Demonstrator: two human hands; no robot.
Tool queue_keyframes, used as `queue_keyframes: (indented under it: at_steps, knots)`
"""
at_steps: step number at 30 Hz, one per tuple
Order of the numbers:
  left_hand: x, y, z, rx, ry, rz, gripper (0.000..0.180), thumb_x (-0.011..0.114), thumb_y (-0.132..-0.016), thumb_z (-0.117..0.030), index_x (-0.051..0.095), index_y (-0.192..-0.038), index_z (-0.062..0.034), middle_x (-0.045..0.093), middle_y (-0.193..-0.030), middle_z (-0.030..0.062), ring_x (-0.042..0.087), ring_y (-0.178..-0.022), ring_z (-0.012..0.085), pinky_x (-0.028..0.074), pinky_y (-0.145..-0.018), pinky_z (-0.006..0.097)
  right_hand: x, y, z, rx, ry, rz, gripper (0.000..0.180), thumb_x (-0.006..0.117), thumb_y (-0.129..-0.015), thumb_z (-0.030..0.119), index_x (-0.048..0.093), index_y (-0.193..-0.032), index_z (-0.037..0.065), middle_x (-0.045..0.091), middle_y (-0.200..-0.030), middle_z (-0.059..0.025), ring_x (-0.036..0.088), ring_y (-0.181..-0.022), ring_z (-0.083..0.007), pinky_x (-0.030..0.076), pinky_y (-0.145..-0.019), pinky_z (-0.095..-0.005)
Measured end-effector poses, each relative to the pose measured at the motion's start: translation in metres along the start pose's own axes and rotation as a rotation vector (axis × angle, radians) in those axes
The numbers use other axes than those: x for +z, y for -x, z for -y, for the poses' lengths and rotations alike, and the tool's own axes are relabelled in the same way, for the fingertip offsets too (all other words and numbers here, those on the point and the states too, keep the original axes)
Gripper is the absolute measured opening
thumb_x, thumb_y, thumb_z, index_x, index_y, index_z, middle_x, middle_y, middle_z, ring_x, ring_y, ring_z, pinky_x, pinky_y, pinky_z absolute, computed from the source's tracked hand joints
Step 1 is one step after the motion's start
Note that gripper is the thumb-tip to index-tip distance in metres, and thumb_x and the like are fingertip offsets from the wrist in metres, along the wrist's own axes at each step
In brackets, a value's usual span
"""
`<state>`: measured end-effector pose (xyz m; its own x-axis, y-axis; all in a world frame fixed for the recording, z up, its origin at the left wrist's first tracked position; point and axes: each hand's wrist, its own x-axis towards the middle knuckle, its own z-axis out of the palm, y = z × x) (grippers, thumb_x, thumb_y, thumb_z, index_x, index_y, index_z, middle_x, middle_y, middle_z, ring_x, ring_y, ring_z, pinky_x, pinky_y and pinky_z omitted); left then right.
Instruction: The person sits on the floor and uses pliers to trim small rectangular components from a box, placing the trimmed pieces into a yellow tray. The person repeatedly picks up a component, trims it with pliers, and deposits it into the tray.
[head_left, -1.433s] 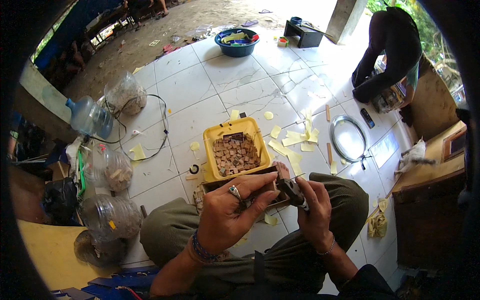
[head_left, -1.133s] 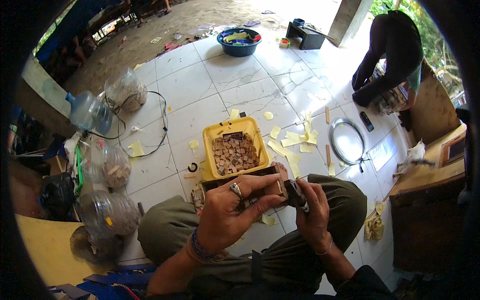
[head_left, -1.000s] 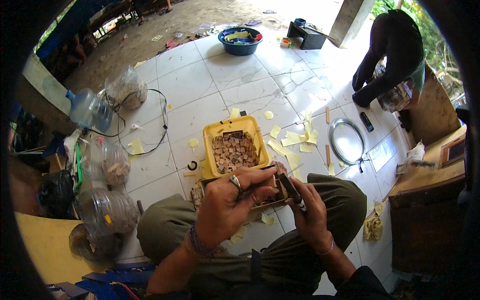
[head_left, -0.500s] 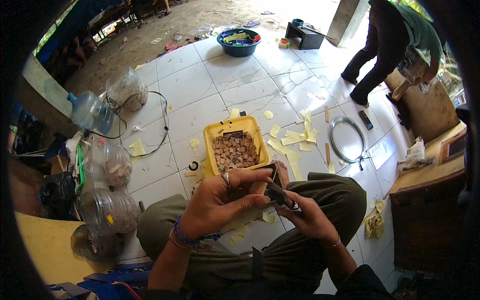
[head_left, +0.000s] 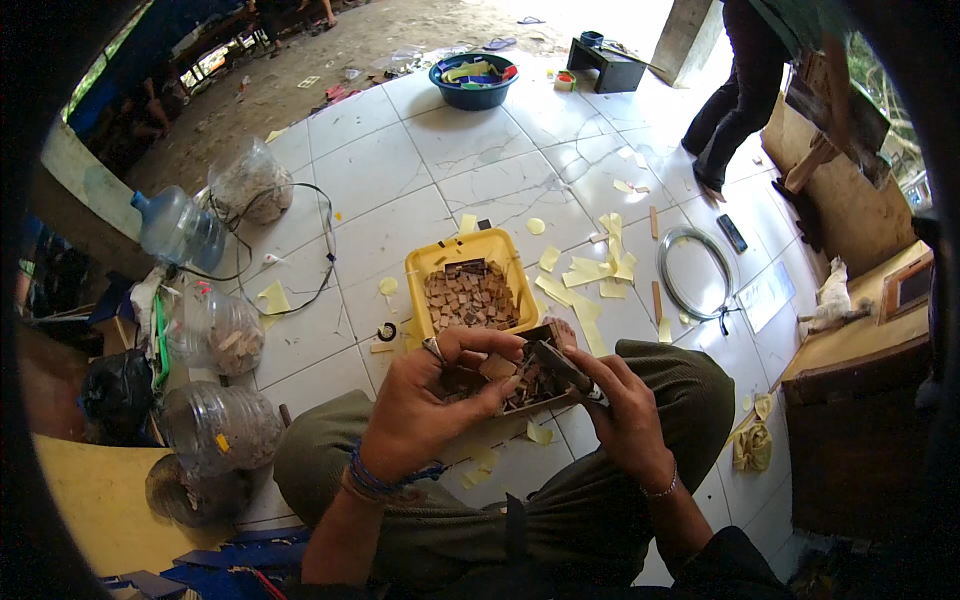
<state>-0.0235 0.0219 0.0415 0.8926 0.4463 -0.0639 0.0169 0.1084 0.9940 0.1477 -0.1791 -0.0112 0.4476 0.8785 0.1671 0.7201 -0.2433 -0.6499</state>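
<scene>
My left hand [head_left: 420,405] pinches a small square wooden piece [head_left: 497,367] between thumb and fingers. Closed around a dark hand tool [head_left: 562,366] is my right hand [head_left: 628,420]; the tool's exact kind is hard to make out. The tool's front end lies close to the piece, with a gap between them. Below both hands sits a small open box [head_left: 545,405] of dark chips and scraps, partly covered by my fingers. Just beyond is a yellow plastic basin [head_left: 418,290] with many small wooden squares [head_left: 475,298] in it.
Cream paper scraps [head_left: 590,270] and a wire coil [head_left: 665,262] lie on white tiles. Plastic jugs [head_left: 215,425] line the left side. A blue basin [head_left: 475,97] stands farther off. At the right are a person [head_left: 740,90], a cat [head_left: 832,295] and a wooden cabinet [head_left: 850,370].
My right hand and the tool have drawn slightly right, away from the wooden piece, showing more of the box. The person at the right has shifted, and the cat has raised its head.
</scene>
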Motion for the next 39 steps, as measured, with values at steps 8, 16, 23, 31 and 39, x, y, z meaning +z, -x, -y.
queue_keyframes:
  at_steps: [8,16,23,31,39]
  knots:
    - [0.003,-0.001,0.003,0.028,-0.073,-0.010,0.030,0.071,-0.097,0.000,0.066,-0.127,-0.0023,0.072,-0.115,0.0064,0.069,-0.103,0.0100,0.058,-0.090,0.025,0.002,0.001,-0.003,0.010,-0.014,-0.051,0.076,0.076,-0.081,-0.009,0.057,-0.150,0.018,0.065,-0.108,-0.0129,0.068,-0.095,-0.0303,0.056,-0.082,-0.0430]
    - [0.009,-0.002,0.004,-0.028,0.004,-0.032,0.030,0.073,-0.100,-0.008,0.063,-0.128,-0.0028,0.072,-0.115,0.0070,0.070,-0.100,0.0093,0.059,-0.086,0.025,0.005,0.001,-0.005,-0.025,0.018,-0.072,0.087,0.075,-0.077,-0.009,0.052,-0.155,0.022,0.062,-0.107,-0.0106,0.065,-0.094,-0.0302,0.055,-0.083,-0.0453]
    - [0.014,-0.003,0.009,0.005,-0.012,-0.086,0.029,0.073,-0.100,-0.009,0.063,-0.127,-0.0022,0.077,-0.109,0.0116,0.072,-0.102,0.0115,0.060,-0.087,0.026,0.004,0.001,0.000,-0.040,0.050,-0.103,0.080,0.075,-0.075,-0.014,0.059,-0.148,0.015,0.065,-0.109,-0.0139,0.068,-0.095,-0.0325,0.055,-0.083,-0.0437]
    - [0.016,-0.003,0.007,0.031,-0.095,-0.102,0.026,0.073,-0.099,-0.008,0.066,-0.124,-0.0027,0.076,-0.104,0.0092,0.072,-0.100,0.0119,0.060,-0.088,0.028,0.004,0.001,-0.001,-0.082,0.081,-0.106,0.084,0.071,-0.072,-0.016,0.058,-0.149,0.014,0.066,-0.109,-0.0140,0.067,-0.097,-0.0332,0.055,-0.084,-0.0446]
    - [0.018,-0.004,0.003,0.085,-0.119,-0.125,0.028,0.073,-0.099,-0.005,0.064,-0.125,-0.0024,0.079,-0.105,0.0102,0.074,-0.103,0.0123,0.060,-0.089,0.027,0.005,0.004,-0.003,-0.003,-0.026,0.001,0.083,0.071,-0.079,-0.008,0.054,-0.153,0.023,0.063,-0.105,-0.0120,0.066,-0.092,-0.0327,0.055,-0.084,-0.0452]
